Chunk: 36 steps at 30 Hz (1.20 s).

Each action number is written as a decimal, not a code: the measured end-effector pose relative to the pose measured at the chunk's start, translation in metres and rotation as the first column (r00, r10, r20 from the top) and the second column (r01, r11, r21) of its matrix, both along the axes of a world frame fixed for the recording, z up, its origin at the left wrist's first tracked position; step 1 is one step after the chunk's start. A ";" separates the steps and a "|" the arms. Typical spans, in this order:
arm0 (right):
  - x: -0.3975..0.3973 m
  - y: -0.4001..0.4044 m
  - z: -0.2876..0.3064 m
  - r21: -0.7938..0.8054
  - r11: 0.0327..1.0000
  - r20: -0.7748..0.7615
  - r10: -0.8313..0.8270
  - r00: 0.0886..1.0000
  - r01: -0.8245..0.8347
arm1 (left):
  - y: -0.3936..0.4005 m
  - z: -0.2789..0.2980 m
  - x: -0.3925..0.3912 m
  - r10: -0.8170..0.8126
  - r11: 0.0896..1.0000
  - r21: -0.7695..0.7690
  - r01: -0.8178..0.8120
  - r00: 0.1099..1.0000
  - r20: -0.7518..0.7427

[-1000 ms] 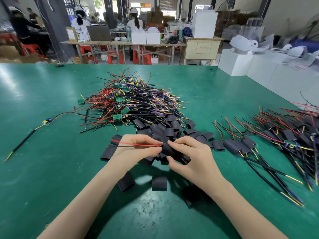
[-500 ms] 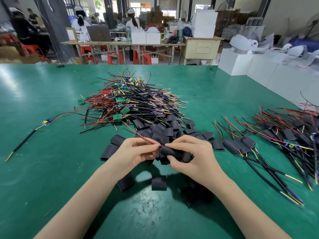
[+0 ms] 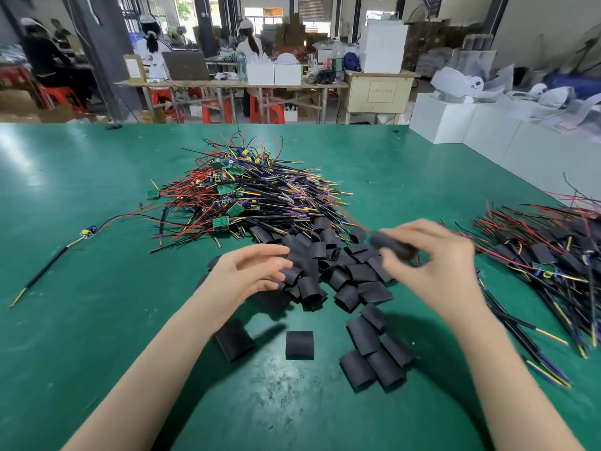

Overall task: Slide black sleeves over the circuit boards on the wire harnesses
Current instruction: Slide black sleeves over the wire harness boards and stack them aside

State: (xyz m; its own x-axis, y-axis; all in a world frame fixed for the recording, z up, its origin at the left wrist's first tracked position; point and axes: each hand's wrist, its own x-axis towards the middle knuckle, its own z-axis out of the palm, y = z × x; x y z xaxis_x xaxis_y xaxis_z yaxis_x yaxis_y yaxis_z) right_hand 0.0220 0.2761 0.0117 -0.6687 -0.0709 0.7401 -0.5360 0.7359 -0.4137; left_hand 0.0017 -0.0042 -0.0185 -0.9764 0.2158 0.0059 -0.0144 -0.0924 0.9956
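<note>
A heap of wire harnesses (image 3: 253,196) with small green circuit boards lies at the table's middle. Loose black sleeves (image 3: 338,271) are piled just in front of it. My right hand (image 3: 432,265) is blurred and grips a sleeved harness (image 3: 395,247), raised over the sleeve pile toward the right. My left hand (image 3: 247,275) hovers with relaxed fingers at the left edge of the sleeve pile and holds nothing. Finished harnesses with sleeves (image 3: 546,258) lie in a pile at the right.
One single harness (image 3: 84,234) lies alone at the left on the green table (image 3: 97,320). Several stray sleeves (image 3: 299,345) lie near the front between my arms. White boxes (image 3: 455,122) stand beyond the table's right edge. People work at benches far behind.
My hands have parted. The left hand let go of the red wire and opened. The right hand has swung right and up with the sleeved harness.
</note>
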 end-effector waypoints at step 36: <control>-0.023 -0.001 -0.047 0.282 0.938 0.471 -0.317 0.823 0.200 | -0.048 -0.023 -0.032 0.308 0.439 -0.749 -0.497 0.866 -0.395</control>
State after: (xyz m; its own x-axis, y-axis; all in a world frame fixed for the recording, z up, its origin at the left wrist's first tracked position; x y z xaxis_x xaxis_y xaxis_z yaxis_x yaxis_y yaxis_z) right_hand -0.0006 0.2751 -0.0357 -0.9581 0.0430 0.2832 -0.0743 0.9175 -0.3908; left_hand -0.0305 -0.0526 -0.0410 -0.9529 -0.2009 0.2270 -0.0235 0.7956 0.6053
